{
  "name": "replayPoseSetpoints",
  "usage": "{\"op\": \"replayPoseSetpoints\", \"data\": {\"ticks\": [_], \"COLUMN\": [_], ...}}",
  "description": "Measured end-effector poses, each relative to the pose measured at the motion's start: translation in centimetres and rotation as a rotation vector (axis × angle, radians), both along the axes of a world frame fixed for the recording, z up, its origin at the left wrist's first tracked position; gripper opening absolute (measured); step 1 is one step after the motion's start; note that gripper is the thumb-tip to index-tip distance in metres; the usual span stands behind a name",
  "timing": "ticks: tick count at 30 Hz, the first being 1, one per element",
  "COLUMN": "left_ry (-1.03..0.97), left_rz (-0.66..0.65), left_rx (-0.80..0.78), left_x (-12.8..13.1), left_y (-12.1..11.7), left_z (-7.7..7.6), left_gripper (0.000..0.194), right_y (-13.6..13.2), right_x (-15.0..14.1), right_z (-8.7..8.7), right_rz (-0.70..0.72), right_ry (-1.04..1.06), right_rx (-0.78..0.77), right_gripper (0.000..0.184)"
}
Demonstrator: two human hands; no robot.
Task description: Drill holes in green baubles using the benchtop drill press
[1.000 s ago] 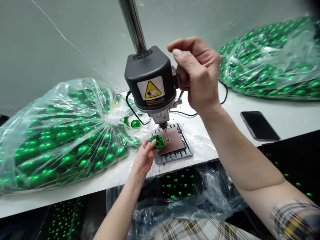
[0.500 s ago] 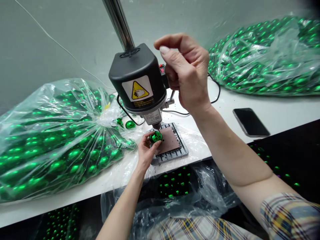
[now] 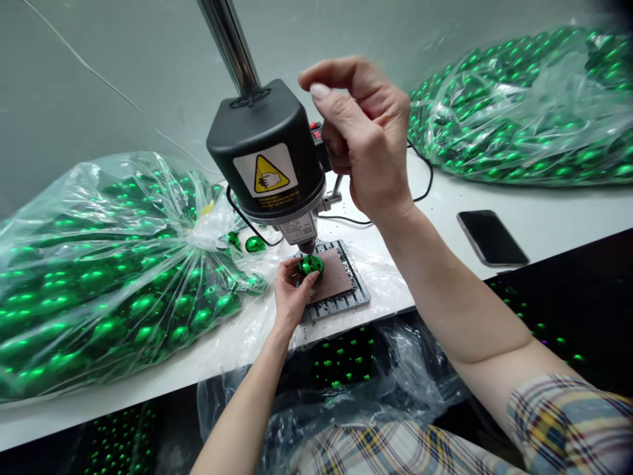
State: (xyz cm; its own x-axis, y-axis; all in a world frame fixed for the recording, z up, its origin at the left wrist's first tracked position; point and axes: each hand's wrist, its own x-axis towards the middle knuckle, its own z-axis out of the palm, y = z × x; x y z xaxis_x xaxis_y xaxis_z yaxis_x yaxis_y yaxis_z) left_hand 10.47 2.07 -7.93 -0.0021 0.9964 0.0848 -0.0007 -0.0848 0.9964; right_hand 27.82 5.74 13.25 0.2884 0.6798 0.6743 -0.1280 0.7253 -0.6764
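Note:
My left hand (image 3: 291, 290) pinches a shiny green ball (image 3: 310, 265) and holds it on the brown plate (image 3: 339, 277) of a small bench drill, right under the drill tip. The drill's black motor head (image 3: 267, 155) with a yellow warning label hangs on a steel column (image 3: 228, 43). My right hand (image 3: 363, 135) is closed around the feed handle on the head's right side; the handle itself is mostly hidden by my fingers.
A big clear bag of green balls (image 3: 113, 270) lies left on the white bench (image 3: 554, 224), another bag (image 3: 519, 109) at the back right. A black phone (image 3: 491, 237) lies right of the drill. Two loose green balls (image 3: 255, 244) sit behind the plate. Plastic bags with more balls hang below the bench.
My left hand has moved the green ball from the plate's left edge to under the drill tip. The view has shifted, so the drill and right hand sit further left and up.

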Motion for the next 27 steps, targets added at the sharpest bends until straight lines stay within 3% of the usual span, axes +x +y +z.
{"op": "replayPoseSetpoints", "data": {"ticks": [9,17,27], "left_ry": [0.174,0.17,0.132], "left_rz": [-0.078,-0.075,-0.059], "left_rx": [0.162,0.206,0.164], "left_x": [0.8,0.8,1.2], "left_y": [-0.9,-1.1,-1.2], "left_z": [-0.6,-1.0,-0.6], "left_gripper": [0.058,0.049,0.05], "right_y": [-0.4,-1.1,-2.4], "right_x": [-0.2,-0.1,-0.1], "right_z": [0.3,0.3,-2.1], "right_rz": [0.047,-0.041,-0.043], "right_ry": [0.081,0.017,0.017], "right_rx": [0.042,-0.026,0.18], "right_gripper": [0.015,0.012,0.006]}}
